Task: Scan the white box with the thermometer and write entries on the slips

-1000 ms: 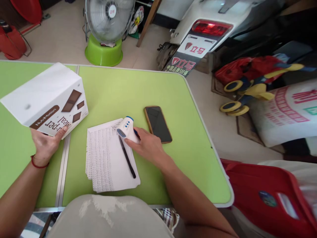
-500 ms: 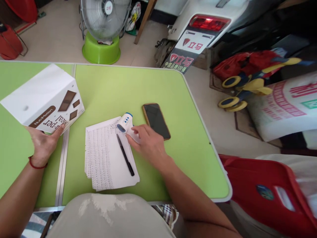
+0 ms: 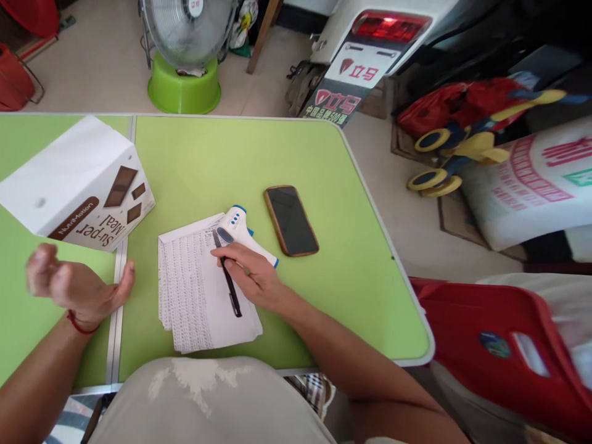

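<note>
My right hand [image 3: 253, 271] pinches a black pen [image 3: 230, 285] near its upper end, over a stack of papers [image 3: 187, 290] covered with handwriting. Beside those fingers lies a white and blue infrared thermometer [image 3: 240, 229], partly over the papers' top corner. My left hand [image 3: 86, 287] is open and holds nothing, palm turned up and fingers apart. Just beyond it stands a white NutriMotion box [image 3: 108, 213] with brown chocolate pictures, apart from the hand. To the right of the thermometer a phone [image 3: 292, 221] in a brown case lies face up.
Everything rests on a green folding table [image 3: 222, 157] with a metal seam at left. Past its far edge are a fan [image 3: 189, 31] on a green stool [image 3: 185, 89] and a white scooter [image 3: 361, 61]. A red chair [image 3: 485, 333] stands at the right.
My left hand has let go of the box and drawn back, opening. My right hand has moved left from the thermometer onto the pen, which has shifted slightly up the page.
</note>
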`<control>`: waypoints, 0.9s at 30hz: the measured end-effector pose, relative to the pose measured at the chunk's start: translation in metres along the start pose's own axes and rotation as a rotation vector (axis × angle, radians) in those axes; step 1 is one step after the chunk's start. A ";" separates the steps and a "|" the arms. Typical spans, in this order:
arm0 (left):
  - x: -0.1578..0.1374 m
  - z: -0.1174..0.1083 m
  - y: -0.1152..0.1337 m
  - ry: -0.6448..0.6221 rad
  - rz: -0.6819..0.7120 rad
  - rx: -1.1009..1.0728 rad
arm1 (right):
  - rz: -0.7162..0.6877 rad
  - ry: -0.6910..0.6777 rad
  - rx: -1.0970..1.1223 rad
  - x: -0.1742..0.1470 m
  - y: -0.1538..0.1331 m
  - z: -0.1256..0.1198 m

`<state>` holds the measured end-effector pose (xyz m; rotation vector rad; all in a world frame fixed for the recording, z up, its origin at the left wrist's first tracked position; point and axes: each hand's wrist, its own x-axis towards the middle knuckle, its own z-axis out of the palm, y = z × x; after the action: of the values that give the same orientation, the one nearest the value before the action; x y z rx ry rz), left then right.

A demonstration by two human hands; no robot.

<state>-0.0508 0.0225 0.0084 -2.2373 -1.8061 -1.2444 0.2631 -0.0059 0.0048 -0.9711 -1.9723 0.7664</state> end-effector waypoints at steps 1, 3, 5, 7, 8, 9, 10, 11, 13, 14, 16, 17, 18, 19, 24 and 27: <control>-0.001 0.000 0.007 0.074 0.175 0.005 | 0.001 0.004 0.077 0.000 0.001 0.003; -0.001 -0.001 0.023 0.017 0.459 -0.028 | 0.024 0.004 0.160 -0.002 0.004 0.012; 0.001 0.000 0.035 -0.149 0.534 -0.083 | 0.078 0.039 0.183 -0.005 0.007 0.021; 0.002 0.003 0.040 -0.343 0.512 -0.166 | 0.147 0.098 0.180 -0.008 0.010 0.029; 0.002 0.004 0.040 -0.424 0.490 -0.205 | 0.168 0.122 0.174 -0.009 0.011 0.031; 0.002 0.006 0.038 -0.495 0.466 -0.235 | 0.167 0.134 0.167 -0.008 0.012 0.031; 0.001 0.008 0.036 -0.547 0.450 -0.250 | 0.143 0.136 0.160 -0.007 0.012 0.031; 0.000 0.010 0.033 -0.589 0.442 -0.248 | 0.106 0.132 0.153 -0.005 0.013 0.030; -0.002 0.013 0.028 -0.639 0.454 -0.210 | 0.050 0.131 0.138 -0.001 0.014 0.026; -0.003 0.014 0.026 -0.653 0.470 -0.188 | 0.045 0.136 0.127 0.000 0.015 0.025; -0.004 0.016 0.024 -0.662 0.494 -0.149 | 0.089 0.139 0.105 0.001 0.016 0.024; -0.005 0.016 0.024 -0.663 0.499 -0.134 | 0.120 0.136 0.097 0.001 0.016 0.024; -0.005 0.017 0.023 -0.663 0.501 -0.124 | 0.149 0.134 0.090 0.000 0.017 0.025; -0.005 0.017 0.023 -0.661 0.501 -0.118 | 0.176 0.134 0.084 -0.001 0.018 0.026; -0.005 0.016 0.023 -0.677 0.485 -0.118 | 0.142 0.134 0.048 -0.001 0.017 0.030; -0.006 0.016 0.023 -0.680 0.480 -0.128 | 0.071 0.138 0.021 0.002 0.016 0.029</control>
<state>-0.0227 0.0173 0.0042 -3.1667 -1.1611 -0.5571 0.2429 -0.0008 -0.0212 -1.0583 -1.8161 0.7379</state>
